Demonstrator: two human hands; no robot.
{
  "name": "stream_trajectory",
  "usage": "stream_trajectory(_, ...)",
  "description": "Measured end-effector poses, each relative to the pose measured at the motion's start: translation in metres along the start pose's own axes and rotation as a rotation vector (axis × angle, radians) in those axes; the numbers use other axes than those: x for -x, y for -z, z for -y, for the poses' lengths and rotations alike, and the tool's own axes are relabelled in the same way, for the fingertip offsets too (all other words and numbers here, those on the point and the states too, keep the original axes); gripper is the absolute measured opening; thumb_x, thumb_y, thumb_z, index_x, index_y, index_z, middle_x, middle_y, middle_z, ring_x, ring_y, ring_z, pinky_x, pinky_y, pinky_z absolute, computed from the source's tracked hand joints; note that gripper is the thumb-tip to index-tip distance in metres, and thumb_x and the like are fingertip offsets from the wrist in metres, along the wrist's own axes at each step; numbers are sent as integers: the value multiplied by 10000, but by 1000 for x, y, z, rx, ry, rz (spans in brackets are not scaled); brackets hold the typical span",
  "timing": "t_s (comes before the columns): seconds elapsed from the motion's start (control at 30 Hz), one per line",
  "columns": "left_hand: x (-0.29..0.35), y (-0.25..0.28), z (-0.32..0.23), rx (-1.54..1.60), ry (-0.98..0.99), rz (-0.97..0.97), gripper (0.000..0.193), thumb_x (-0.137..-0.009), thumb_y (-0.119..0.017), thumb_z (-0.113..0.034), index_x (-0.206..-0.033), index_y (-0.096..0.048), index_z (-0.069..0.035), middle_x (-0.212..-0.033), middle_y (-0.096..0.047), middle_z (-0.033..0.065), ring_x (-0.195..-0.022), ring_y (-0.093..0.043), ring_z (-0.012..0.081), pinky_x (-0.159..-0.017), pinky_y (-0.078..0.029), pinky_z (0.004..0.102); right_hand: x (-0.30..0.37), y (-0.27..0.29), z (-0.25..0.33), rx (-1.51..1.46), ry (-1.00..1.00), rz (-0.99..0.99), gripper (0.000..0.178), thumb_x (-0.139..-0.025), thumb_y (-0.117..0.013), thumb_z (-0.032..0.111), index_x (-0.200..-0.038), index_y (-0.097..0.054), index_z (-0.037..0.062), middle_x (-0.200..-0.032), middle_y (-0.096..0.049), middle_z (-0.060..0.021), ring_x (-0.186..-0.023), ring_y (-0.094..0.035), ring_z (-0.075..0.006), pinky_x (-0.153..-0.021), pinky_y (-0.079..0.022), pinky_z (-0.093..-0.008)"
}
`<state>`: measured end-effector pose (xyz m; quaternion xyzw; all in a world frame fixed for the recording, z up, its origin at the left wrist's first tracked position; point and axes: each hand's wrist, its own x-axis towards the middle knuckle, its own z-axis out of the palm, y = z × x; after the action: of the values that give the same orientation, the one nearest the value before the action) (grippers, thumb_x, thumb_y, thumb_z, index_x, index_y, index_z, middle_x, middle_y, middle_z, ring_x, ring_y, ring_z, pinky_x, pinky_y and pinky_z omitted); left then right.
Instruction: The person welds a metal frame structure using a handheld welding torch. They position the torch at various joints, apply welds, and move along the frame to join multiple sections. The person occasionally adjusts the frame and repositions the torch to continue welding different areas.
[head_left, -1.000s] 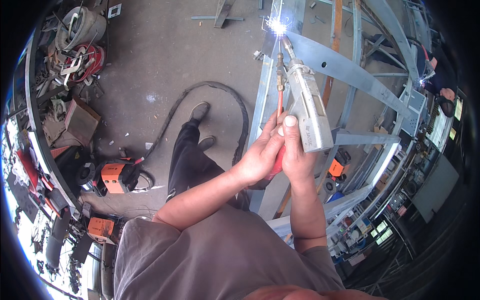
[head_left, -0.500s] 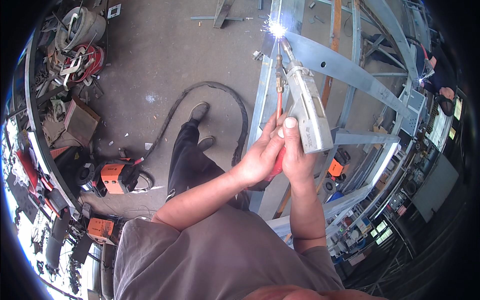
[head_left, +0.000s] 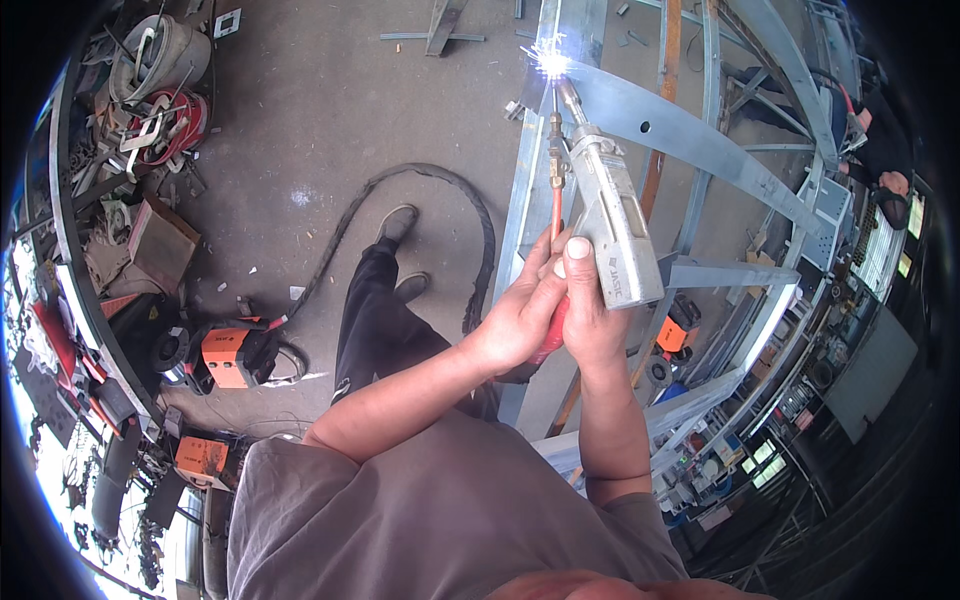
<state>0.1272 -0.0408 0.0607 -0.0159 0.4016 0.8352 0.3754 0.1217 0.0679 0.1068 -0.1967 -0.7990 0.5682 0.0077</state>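
Both my hands are closed together on a grey, boxy handheld welding gun [head_left: 622,232], with a bit of red showing at its grip. My left hand [head_left: 522,318] wraps the grip from the left side; my right hand [head_left: 594,325] closes round it from the right, thumb up along the body. A brass wire-feed tube [head_left: 557,150] with a copper-coloured lower end runs beside the nozzle. At the nozzle's tip a bright arc with sparks burns where a long curved steel plate [head_left: 690,130] meets a steel beam [head_left: 575,30]. The glare hides the joint itself.
A thick black hose [head_left: 425,168] loops across the floor beside my feet. Orange machines [head_left: 230,357] stand at the left, near a shelf edge with scrap and clamps. Another person [head_left: 875,150] is at the far right, beside the steel frame. Crossing beams lie right of my hands.
The gun and its arc have shifted slightly left, with both hands still round the grip. The small bright spark near the other person at far right has gone out.
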Motion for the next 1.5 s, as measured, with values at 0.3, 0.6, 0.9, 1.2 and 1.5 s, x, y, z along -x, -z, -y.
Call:
stream_trajectory(0.3, 2, -1, 1, 7, 23, 8, 570, -1138, -329, -381, -1541, -433, 9, -1679, -168, 231, -1580, -162, 378, -1279, -172, 426, 4, 3, -1, 30, 8, 22, 336, -1040, -659, 226, -1223, -649, -56, -1065, -714, -140, -949, -697, -217, -808, -553, -356)
stream_trajectory(0.6, 7, 0, 4, -27, 47, -2, 608, -1135, -327, -416, -1559, -398, 14, -1681, -144, 244, -1578, -170, 387, -1277, -183, 427, 8, 3, -3, 6, -13, 13, 316, -1038, -662, 217, -1207, -658, -51, -1052, -718, -134, -944, -701, -218, -808, -553, -358)
stream_trajectory(0.9, 11, -1, 3, -52, 53, -22, 740, -1140, -316, -424, -1650, -36, 32, -1664, -249, 231, -1564, -225, 295, -1267, -205, 383, 12, 3, -6, 27, -34, 6, 312, -1035, -665, 219, -1188, -654, -52, -1023, -716, -136, -915, -701, -225, -784, -554, -360)
stream_trajectory(1.2, 14, 0, 7, -59, 69, -3, 741, -1139, -310, -423, -1651, -21, 27, -1672, -231, 227, -1569, -207, 295, -1269, -199, 382, 15, 4, -7, 2, -49, 23, 307, -1038, -658, 211, -1197, -644, -51, -1028, -707, -135, -915, -694, -222, -785, -552, -359)
stream_trajectory(1.5, 17, -1, 6, -68, 56, 5, 623, -1136, -309, -414, -1572, -363, 29, -1684, -127, 247, -1577, -165, 386, -1280, -171, 420, 17, 1, -1, 22, -40, 24, 319, -1042, -648, 213, -1216, -635, -55, -1040, -703, -138, -933, -689, -222, -811, -549, -358)
